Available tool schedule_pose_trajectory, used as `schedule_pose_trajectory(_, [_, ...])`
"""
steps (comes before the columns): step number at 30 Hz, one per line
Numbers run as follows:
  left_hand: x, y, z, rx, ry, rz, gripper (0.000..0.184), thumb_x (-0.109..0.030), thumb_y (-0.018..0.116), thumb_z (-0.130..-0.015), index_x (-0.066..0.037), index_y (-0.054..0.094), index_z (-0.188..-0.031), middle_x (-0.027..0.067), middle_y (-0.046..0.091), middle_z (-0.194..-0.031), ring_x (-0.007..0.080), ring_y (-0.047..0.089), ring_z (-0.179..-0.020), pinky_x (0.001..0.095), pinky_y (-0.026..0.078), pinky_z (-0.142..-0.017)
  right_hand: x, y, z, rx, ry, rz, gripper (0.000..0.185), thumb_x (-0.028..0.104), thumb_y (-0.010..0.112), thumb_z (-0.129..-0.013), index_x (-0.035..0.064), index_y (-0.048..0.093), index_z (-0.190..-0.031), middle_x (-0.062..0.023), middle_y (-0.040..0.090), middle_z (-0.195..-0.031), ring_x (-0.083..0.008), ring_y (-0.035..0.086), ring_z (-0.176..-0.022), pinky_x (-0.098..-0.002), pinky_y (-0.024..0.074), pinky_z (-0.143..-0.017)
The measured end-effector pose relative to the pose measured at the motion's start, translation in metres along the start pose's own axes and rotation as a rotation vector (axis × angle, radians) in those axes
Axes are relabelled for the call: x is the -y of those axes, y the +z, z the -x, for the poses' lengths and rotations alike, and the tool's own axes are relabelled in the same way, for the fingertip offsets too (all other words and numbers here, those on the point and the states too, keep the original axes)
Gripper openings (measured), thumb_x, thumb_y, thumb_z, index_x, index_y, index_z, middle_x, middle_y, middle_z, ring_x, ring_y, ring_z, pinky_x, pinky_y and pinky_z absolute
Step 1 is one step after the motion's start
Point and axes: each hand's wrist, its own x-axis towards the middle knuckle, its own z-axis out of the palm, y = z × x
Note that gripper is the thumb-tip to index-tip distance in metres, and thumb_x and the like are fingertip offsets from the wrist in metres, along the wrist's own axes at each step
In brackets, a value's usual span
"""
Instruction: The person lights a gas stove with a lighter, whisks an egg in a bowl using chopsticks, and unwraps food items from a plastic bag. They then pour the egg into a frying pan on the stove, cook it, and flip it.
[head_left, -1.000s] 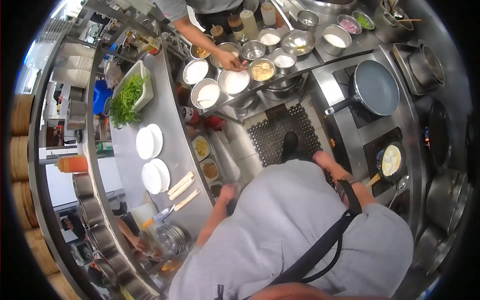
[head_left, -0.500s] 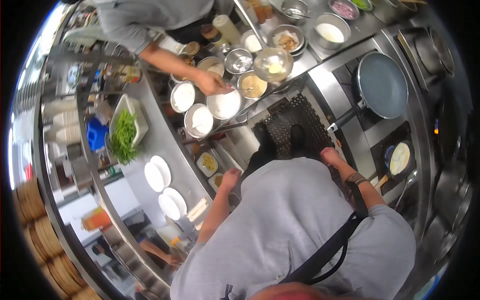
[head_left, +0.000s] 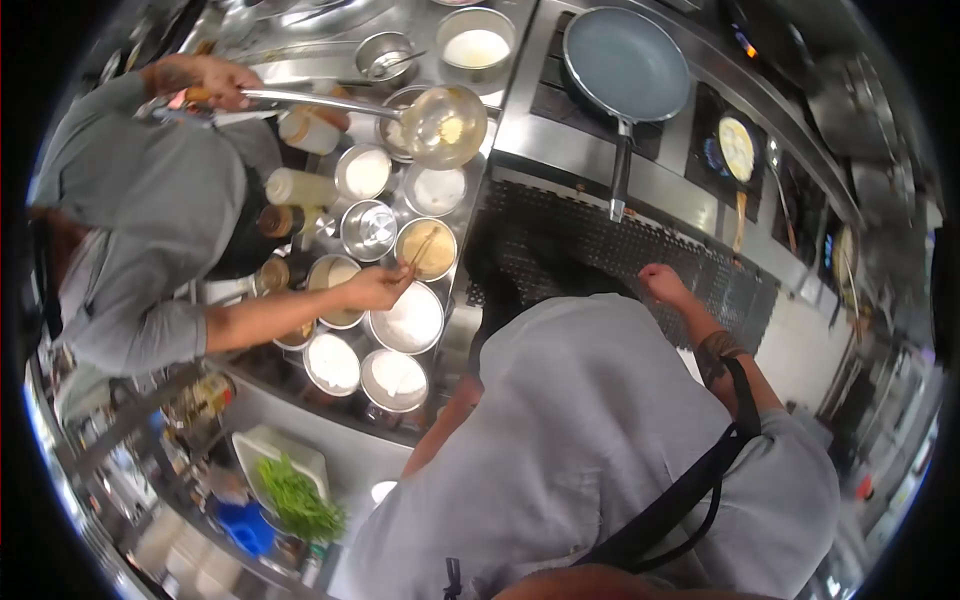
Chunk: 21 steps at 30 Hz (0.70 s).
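My right hand [head_left: 657,284] hangs low beside my body, curled into a loose fist with nothing showing in it. It is over the dark perforated floor mat [head_left: 735,300], apart from the stove. On the other side, my left hand [head_left: 464,392] is mostly hidden by my grey shirt, and its fingers do not show. It is nearest the counter edge with the metal pots. Ahead, a blue-grey frying pan [head_left: 626,65] rests on the stove, its black handle [head_left: 622,170] pointing towards me. Neither of my hands touches it.
A co-worker's hand [head_left: 232,82] grips a long-handled ladle [head_left: 447,125]; their other hand [head_left: 380,288] holds a thin utensil at a pot of tan powder [head_left: 436,262]. A small pan [head_left: 737,150] with pale food sits near a flame. Leafy greens [head_left: 295,495] are lower left.
My view has turned right, so the counter and stove shift across it. My left hand has slipped mostly behind my shirt. The co-worker's other hand and ladle have come into view.
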Motion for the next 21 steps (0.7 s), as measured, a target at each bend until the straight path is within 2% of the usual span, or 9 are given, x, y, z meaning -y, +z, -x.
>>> schedule_pose_trajectory(2, [-0.017,0.117,0.057,-0.229,-0.249,-0.105,0.024,-0.014,0.058,-0.099,0.001,0.065,-0.117,0.0073,0.071,-0.1,0.0167,0.066,-0.095,0.0235,0.056,-0.083,-0.007,0.016,0.026,-0.07,0.011,0.025,0.02,0.017,0.056,-0.089,0.0023,0.067,-0.095,-0.0098,0.065,-0.074,-0.0206,0.063,-0.063,-0.0364,0.0507,-0.055])
schedule_pose_trajectory(4, [-0.072,0.092,0.05,-0.158,-0.34,-0.399,0.02,-0.009,0.058,-0.098,0.001,0.068,-0.112,0.0062,0.071,-0.102,0.0163,0.066,-0.091,0.0234,0.055,-0.081,-0.015,0.027,0.045,-0.129,0.005,0.06,0.023,0.017,0.054,-0.088,0.0028,0.07,-0.097,-0.0167,0.068,-0.078,-0.0268,0.069,-0.068,-0.0409,0.0538,-0.06])
schedule_pose_trajectory(7, [-0.095,0.07,0.058,-0.248,-0.324,0.186,0.02,-0.007,0.056,-0.097,0.001,0.067,-0.112,0.0047,0.069,-0.097,0.0135,0.065,-0.085,0.0233,0.055,-0.078,-0.028,0.035,0.075,-0.134,-0.101,0.342,0.026,0.023,0.054,-0.091,0.0022,0.07,-0.096,-0.0195,0.069,-0.084,-0.0336,0.069,-0.074,-0.0439,0.0545,-0.069])
schedule_pose_trajectory(9, [-0.097,0.071,0.068,-0.273,-0.328,0.347,0.02,-0.008,0.056,-0.098,0.0,0.067,-0.113,0.0044,0.069,-0.096,0.0133,0.065,-0.084,0.0237,0.055,-0.076,-0.02,0.036,0.097,-0.119,0.059,0.354,0.033,0.031,0.055,-0.093,0.002,0.07,-0.095,-0.0219,0.07,-0.09,-0.038,0.069,-0.081,-0.0464,0.0538,-0.075])
schedule_pose_trajectory(14, [-0.052,0.093,0.087,-0.351,-0.306,0.652,0.021,-0.01,0.055,-0.098,-0.002,0.066,-0.115,0.0038,0.068,-0.092,0.0129,0.065,-0.08,0.0249,0.055,-0.072,-0.028,0.038,0.093,-0.193,-0.024,0.559,0.031,0.032,0.057,-0.093,0.0042,0.07,-0.09,-0.0189,0.069,-0.085,-0.0363,0.067,-0.082,-0.0471,0.0516,-0.073])
schedule_pose_trajectory(16, [0.013,0.123,0.091,-0.378,-0.309,0.35,0.022,-0.012,0.054,-0.098,-0.004,0.066,-0.116,0.0035,0.068,-0.089,0.0131,0.065,-0.077,0.0258,0.054,-0.07,-0.044,0.029,0.078,-0.138,0.024,0.587,0.038,0.038,0.054,-0.095,0.0044,0.072,-0.096,-0.0209,0.07,-0.093,-0.0373,0.068,-0.092,-0.0484,0.0528,-0.078])
schedule_pose_trajectory(18, [0.105,0.158,0.1,-0.324,-0.332,-0.478,0.024,-0.015,0.053,-0.099,-0.007,0.065,-0.118,0.003,0.066,-0.083,0.0138,0.063,-0.071,0.0277,0.052,-0.065,-0.067,0.024,0.051,-0.074,-0.51,0.928,0.038,0.039,0.054,-0.093,0.0056,0.072,-0.094,-0.0195,0.07,-0.092,-0.037,0.068,-0.09,-0.0478,0.0531,-0.079])
schedule_pose_trajectory(19, [0.142,0.168,0.105,-0.438,-0.186,-0.208,0.025,-0.019,0.052,-0.101,-0.011,0.064,-0.122,0.0029,0.063,-0.077,0.0146,0.06,-0.064,0.0271,0.049,-0.058,-0.055,0.018,0.05,-0.088,-0.513,0.918,0.038,0.039,0.054,-0.093,0.0056,0.072,-0.094,-0.0195,0.07,-0.092,-0.037,0.068,-0.09,-0.0478,0.0531,-0.079])
schedule_pose_trajectory(21, [0.141,0.164,0.109,-0.367,-0.214,-0.42,0.027,-0.021,0.051,-0.102,-0.011,0.063,-0.123,0.0023,0.062,-0.075,0.0142,0.059,-0.061,0.0258,0.048,-0.057,-0.003,0.015,0.052,-0.021,-0.486,0.869,0.032,0.033,0.058,-0.094,0.0047,0.068,-0.083,-0.0184,0.069,-0.084,-0.0345,0.067,-0.083,-0.045,0.053,-0.074])
